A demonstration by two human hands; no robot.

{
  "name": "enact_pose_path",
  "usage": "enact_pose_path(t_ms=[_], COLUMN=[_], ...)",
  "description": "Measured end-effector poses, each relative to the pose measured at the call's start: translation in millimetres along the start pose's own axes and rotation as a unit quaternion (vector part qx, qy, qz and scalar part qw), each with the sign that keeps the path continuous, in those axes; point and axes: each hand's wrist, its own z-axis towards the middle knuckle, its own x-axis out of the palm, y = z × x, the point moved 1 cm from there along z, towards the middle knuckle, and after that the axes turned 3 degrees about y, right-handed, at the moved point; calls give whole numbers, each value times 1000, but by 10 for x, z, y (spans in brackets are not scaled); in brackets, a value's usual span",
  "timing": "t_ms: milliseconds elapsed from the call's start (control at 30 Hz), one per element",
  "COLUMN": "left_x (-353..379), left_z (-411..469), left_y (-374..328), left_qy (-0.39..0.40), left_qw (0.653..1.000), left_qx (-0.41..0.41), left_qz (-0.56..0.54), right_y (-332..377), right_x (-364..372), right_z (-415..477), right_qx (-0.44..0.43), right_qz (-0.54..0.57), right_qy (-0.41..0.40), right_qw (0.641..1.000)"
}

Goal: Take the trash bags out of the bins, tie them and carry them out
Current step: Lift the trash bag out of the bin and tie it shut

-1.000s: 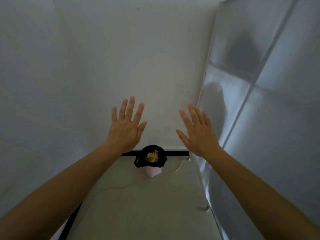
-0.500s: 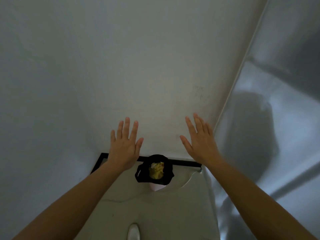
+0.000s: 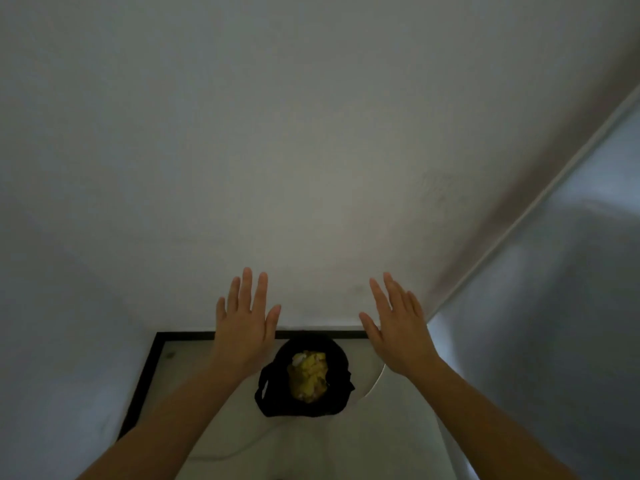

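Left hand (image 3: 244,329) and right hand (image 3: 398,332) outstretched, fingers straight, holding nothing, black trash bag (image 3: 304,403) with yellow scraps (image 3: 308,374) at 6 o'clock between them

Your left hand (image 3: 244,327) and right hand (image 3: 398,327) are both raised, backs toward you, fingers straight and slightly spread, holding nothing. At 6 o'clock in the view a black trash bag (image 3: 273,393) sits on the pale floor (image 3: 398,438), its mouth open, with crumpled yellow trash (image 3: 308,374) inside. Your left hand is at 10 o'clock from the bag and your right at 2 o'clock; neither touches it. A black baseboard (image 3: 145,375) edges the white wall (image 3: 311,133) behind the bag. A shiny metal panel (image 3: 554,341) fills the view at 4 o'clock. A thin white cord (image 3: 242,448) lies at 7 o'clock from the bag.
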Motion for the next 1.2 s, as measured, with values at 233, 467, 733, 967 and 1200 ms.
enact_pose_path(t_ms=[233, 467, 733, 967, 1200], left_x=[1733, 3815, 5383, 5705, 5301], left_z=[805, 905, 764, 537, 647], left_y=[699, 1543, 2123, 2149, 2036], left_qy=[75, 140, 128, 90, -108], left_qw=[994, 943, 795, 754, 852], left_qx=[-71, -276, -523, -512, -423], left_qz=[-40, -121, -281, -402, -290], right_y=[-521, -1166, -1533, -1617, -1483], right_x=[1823, 3998, 5728, 6212, 5731], right_z=[635, 845, 817, 585, 795], right_qx=[71, 233, 436, 486, 467], right_qz=[77, 211, 389, 626, 328], right_qy=[85, 180, 234, 252, -21], right_qw=[991, 932, 777, 555, 821])
